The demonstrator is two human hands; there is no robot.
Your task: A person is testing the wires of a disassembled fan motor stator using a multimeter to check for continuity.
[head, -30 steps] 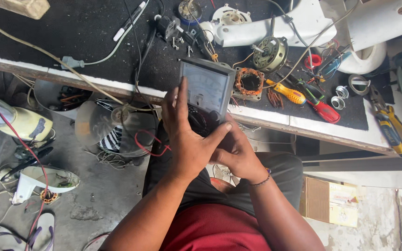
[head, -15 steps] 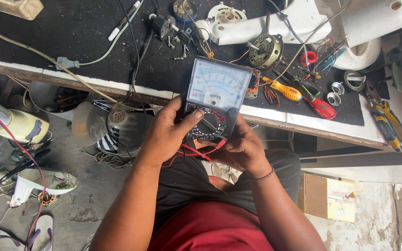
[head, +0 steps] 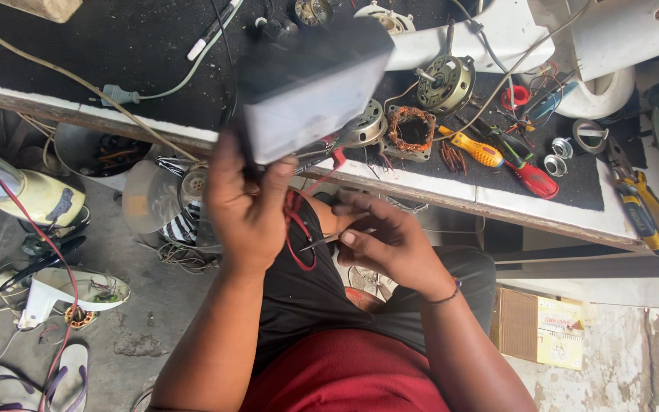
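The left hand (head: 247, 210) is closed around the lower end of a boxy meter (head: 310, 88), blurred, held up over the bench edge (head: 421, 187). The meter's long axis tilts up and to the right, its pale side facing down toward the person. A red lead (head: 296, 229) loops from it beside the wrist. The right hand (head: 390, 244), fingers curled, pinches a thin probe (head: 322, 243) pointing left toward the other hand. Beyond lie a copper-wound stator (head: 413, 130) and screwdrivers (head: 497, 156).

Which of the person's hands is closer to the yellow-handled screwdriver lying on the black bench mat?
The right hand. It sits below and left of the yellow-handled screwdriver, under the bench edge. The left hand is farther left, gripping the blurred grey box-shaped meter.
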